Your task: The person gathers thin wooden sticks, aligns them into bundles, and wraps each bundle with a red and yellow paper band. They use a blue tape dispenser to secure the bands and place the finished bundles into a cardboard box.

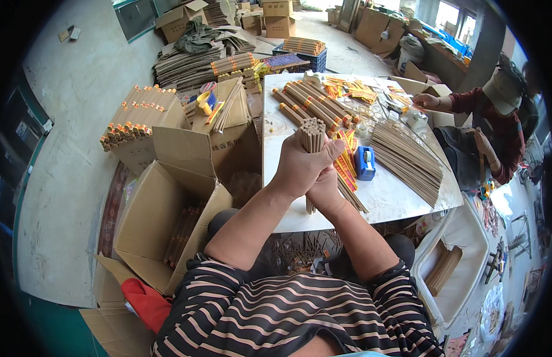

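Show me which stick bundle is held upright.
The stick bundle in the left hand and right hand, stick ends facing up; the banded bundles behind it and the loose sticks to its right lie flat on the white table.

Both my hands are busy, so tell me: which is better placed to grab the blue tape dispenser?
Probably your right hand: it's nearer the blue tape dispenser, which stands to the right. Your left hand is farther over, and both grip the bundle of sticks.
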Motion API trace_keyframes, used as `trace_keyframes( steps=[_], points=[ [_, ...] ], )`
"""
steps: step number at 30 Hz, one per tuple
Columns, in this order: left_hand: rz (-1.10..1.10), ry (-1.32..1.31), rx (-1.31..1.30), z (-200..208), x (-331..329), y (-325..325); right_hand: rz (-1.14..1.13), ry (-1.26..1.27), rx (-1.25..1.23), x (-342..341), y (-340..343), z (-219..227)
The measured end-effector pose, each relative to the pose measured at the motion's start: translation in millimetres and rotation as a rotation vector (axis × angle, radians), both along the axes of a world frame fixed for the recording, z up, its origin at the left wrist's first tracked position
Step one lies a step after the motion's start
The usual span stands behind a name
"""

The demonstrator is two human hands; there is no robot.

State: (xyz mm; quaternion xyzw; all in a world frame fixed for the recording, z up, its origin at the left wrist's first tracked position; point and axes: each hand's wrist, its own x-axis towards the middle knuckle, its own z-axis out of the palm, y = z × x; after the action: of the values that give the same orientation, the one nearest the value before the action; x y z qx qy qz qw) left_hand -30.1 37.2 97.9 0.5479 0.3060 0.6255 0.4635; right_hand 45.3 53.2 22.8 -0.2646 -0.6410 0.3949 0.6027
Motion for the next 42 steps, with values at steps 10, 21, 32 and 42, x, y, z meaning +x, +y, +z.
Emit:
trace_keyframes(
  steps=[10, 21, 32, 42],
  points=[
    [0.046, 0.415, 0.049, 47.2, -6.0, -31.9, 0.14, -0.124, -0.063, 43.7, -40.8, 40.7],
    [-0.193, 0.896, 0.09, 4.2, 23.6, -44.2, -0.339, -0.439, 0.087, 91.7, -71.0, 69.0],
    [-0.619, 0.548, -0.678, -12.6, 38.0, -77.7, -0.212, -0.205, -0.161, 113.7, -97.6, 24.6],
    [-0.696, 0.267, -0.77, -36.0, 30.4, -84.9, -0.035, -0.1, -0.315, 113.6, -92.0, 3.1]
  ],
)
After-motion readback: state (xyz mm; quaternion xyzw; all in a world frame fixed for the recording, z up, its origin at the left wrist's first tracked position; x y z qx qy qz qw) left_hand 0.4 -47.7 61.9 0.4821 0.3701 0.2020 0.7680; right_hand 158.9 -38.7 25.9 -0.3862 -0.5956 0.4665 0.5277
